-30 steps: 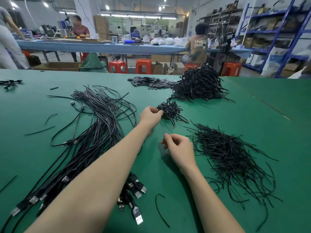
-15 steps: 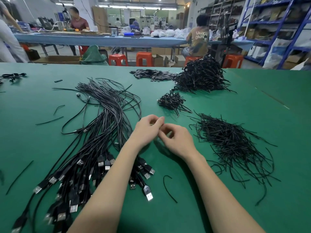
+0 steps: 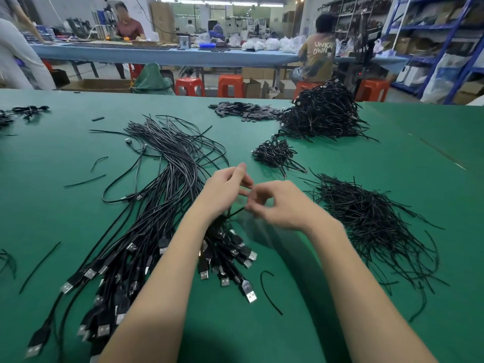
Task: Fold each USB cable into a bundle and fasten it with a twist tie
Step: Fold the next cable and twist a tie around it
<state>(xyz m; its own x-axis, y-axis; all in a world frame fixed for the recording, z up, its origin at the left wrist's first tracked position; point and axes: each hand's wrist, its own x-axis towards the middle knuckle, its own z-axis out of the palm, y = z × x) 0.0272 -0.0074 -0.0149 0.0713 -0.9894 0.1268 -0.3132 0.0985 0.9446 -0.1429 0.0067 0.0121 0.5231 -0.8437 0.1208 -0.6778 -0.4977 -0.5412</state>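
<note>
1. Head camera view: the loose cables (image 3: pixel 157 195) are fanned on the green table (image 3: pixel 65 205) with their plugs (image 3: pixel 233 260) bunched toward the person. That likely lets one be picked off the near end without dragging the rest.
2. The pile of twist ties (image 3: pixel 372 226) lies to the right, just beside the right hand (image 3: pixel 280 205), probably so that hand can take a tie without a long reach.
3. Tied bundles sit farther back: a small heap (image 3: pixel 275 153) and, beyond it, a large heap (image 3: pixel 324 113), out of the working space.
4. Both hands meet above the near end of the loose cables. The left hand (image 3: pixel 225 192) has its fingers curled with the forefinger raised; the right hand's fingertips are drawn together toward it.
5. A thin black strand (image 3: pixel 235 213) runs from under the left hand to the right fingertips, which appear to pinch it. Motion blur hides whether it is a cable or a tie, and whether the left hand holds it too.
6. The strand leads down and left from the pinch toward the plugs.
</note>
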